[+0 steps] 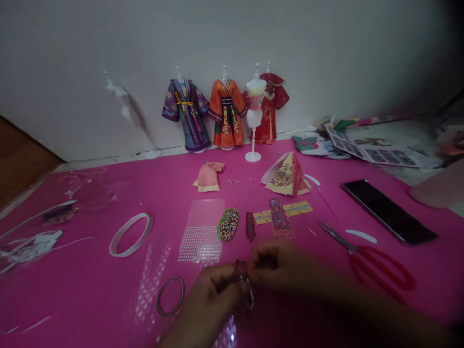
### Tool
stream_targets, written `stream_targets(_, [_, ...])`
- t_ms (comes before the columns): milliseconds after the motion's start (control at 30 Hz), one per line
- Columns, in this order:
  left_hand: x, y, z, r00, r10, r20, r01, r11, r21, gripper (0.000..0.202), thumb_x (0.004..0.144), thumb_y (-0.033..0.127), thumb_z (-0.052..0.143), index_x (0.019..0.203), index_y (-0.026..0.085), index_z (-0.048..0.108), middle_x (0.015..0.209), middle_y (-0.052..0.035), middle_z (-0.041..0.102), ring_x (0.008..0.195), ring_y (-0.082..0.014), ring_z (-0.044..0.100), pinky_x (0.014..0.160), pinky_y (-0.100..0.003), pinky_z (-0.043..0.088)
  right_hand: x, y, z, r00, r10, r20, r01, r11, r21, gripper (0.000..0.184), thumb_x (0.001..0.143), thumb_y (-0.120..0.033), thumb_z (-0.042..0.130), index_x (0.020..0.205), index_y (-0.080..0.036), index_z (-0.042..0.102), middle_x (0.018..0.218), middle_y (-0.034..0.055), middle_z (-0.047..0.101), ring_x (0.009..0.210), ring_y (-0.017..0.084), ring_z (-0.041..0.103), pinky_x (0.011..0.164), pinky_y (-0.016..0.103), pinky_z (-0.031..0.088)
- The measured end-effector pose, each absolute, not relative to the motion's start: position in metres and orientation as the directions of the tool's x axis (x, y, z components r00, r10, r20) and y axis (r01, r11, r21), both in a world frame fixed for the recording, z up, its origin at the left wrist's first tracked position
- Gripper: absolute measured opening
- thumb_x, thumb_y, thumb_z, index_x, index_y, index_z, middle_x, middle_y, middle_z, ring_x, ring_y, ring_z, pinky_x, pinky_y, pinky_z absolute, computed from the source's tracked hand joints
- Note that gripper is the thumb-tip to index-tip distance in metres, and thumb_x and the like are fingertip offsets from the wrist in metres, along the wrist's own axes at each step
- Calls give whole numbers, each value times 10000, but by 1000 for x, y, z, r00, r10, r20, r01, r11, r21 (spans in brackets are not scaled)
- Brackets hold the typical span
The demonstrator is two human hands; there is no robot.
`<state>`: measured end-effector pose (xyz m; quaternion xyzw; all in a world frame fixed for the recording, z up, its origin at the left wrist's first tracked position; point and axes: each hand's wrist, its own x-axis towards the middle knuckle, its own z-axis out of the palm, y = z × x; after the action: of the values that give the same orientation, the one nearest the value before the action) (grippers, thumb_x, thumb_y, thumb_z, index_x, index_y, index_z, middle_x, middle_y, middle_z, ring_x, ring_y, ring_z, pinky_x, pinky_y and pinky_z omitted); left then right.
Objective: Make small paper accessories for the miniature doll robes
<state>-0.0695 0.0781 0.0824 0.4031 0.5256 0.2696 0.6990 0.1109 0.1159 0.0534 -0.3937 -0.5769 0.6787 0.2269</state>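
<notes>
Low in the middle of the head view, my left hand (213,290) and my right hand (275,265) meet over the pink mat (90,299). Both pinch a small dark red patterned strip (242,274) that stands between their fingertips; its lower end is blurred. Just beyond the hands lie another dark red strip (250,226), a patterned red strip (280,218) across a yellow band (290,210), an oval tray of coloured beads (228,224) and a clear sheet of stick-on gems (202,231).
Red-handled scissors (377,263) and a dark phone (388,210) lie to the right. Two tape rings (131,234) (169,296) sit left. Small mannequins in paper robes (224,114) stand along the white wall, one mostly bare (254,111). Folded paper garments (286,176) and printed sheets (373,150) lie behind.
</notes>
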Motion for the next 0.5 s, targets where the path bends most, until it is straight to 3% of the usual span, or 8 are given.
stream_targets(300, [-67, 80, 81, 300, 795, -527, 74, 531, 844, 89, 581, 263, 650, 570, 176, 633, 531, 38, 567, 522, -112, 478, 541, -245, 360, 112, 116, 60, -591, 760, -269, 119, -248, -961, 81, 807, -250, 704, 770, -179, 713, 692, -17, 659, 643, 108, 579, 581, 205, 422])
stream_targets(500, [-68, 78, 77, 299, 796, -527, 101, 522, 847, 129, 595, 282, 660, 551, 179, 596, 502, 40, 542, 476, -103, 450, 503, -248, 333, 111, 116, 60, -592, 754, -283, 156, -238, -959, 90, 748, -219, 762, 737, -167, 689, 624, -39, 600, 568, 87, 513, 515, 191, 370])
